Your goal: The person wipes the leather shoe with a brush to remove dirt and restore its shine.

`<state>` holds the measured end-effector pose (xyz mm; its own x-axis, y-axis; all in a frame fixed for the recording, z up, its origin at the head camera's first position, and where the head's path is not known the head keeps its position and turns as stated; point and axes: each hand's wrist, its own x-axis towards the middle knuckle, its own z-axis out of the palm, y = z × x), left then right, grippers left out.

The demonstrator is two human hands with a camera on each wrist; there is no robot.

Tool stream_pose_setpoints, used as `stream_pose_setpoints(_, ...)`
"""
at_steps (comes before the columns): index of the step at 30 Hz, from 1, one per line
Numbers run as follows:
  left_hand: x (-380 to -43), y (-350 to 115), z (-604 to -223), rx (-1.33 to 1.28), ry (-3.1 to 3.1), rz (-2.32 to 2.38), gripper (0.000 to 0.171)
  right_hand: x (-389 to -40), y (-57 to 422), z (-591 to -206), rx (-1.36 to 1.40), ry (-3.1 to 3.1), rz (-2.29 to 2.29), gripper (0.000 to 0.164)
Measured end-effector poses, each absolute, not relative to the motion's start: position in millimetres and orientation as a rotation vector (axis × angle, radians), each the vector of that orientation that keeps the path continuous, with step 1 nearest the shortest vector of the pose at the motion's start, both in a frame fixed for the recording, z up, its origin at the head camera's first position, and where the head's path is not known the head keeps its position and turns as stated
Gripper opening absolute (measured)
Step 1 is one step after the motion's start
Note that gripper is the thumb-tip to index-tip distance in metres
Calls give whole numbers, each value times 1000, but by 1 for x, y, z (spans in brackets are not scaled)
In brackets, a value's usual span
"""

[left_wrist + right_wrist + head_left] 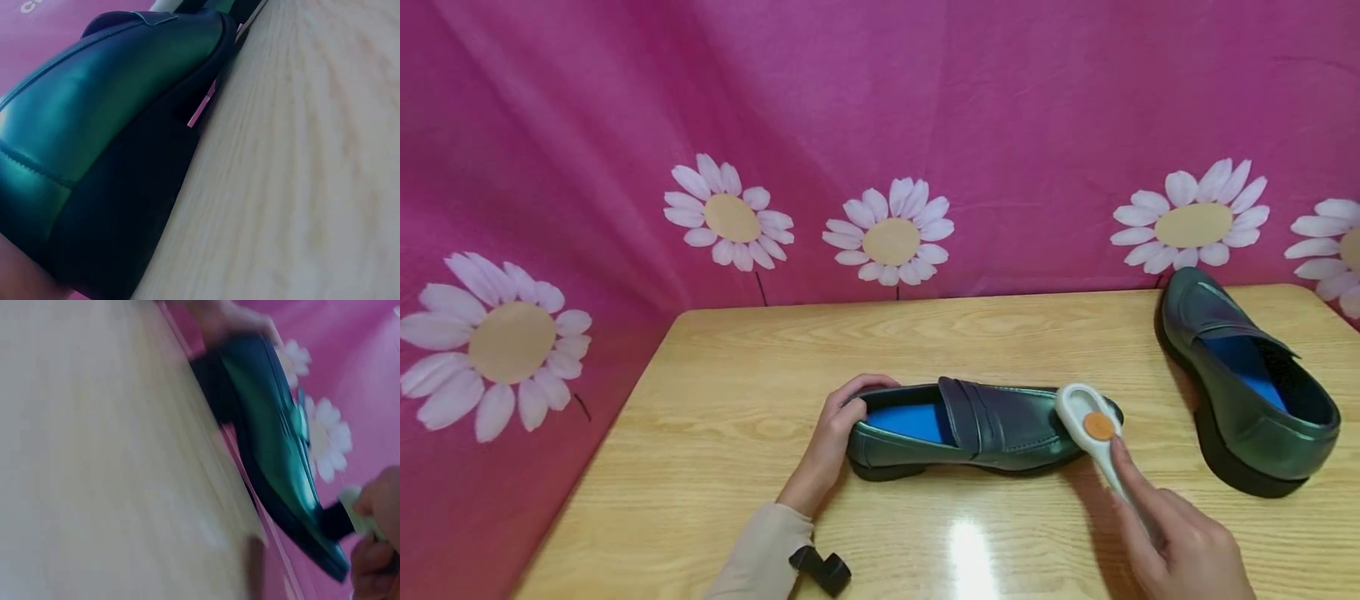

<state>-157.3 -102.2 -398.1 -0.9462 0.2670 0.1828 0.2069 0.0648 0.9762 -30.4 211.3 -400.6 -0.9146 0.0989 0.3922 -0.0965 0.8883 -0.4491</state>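
Note:
A dark green loafer (1022,425) with a blue insole lies on the wooden table, toe to the right. At its heel my left hand (838,429) grips the back of the shoe, thumb over the rim. My right hand (1187,533) holds a white-handled brush (1108,462) with an orange button, index finger stretched along the handle. The right wrist view shows the brush's black bristles (336,522) against the loafer's toe. In the left wrist view the loafer's heel (125,206) fills much of the frame, and only a bit of the hand shows.
A second, matching loafer (1262,400) stands at the table's right side, toe toward the back. Behind the wooden table (737,358) hangs a pink cloth (1015,100) with white daisies. A black strap (822,569) hangs at the left sleeve.

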Motion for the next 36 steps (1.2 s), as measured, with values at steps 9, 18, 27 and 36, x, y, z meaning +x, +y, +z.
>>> stream_pose_setpoints(9, -159, -103, -398, 535, 2257, 2064, 46, -27, 194, -401, 61, -2666, 757, 54)
stream_pose_setpoints(18, -159, -103, -398, 542, 2263, 2062, 46, -34, 215, -402, 20, -2664, 690, 57)
stream_pose_setpoints(27, -154, -102, -401, 499, 2273, 2100, 45, -34, 199, -404, -41, -2856, 1022, 48)
stream_pose_setpoints(36, -152, -96, -399, 462, 2296, 2110, 43, -36, 195, -402, -339, -2893, 1348, 59)
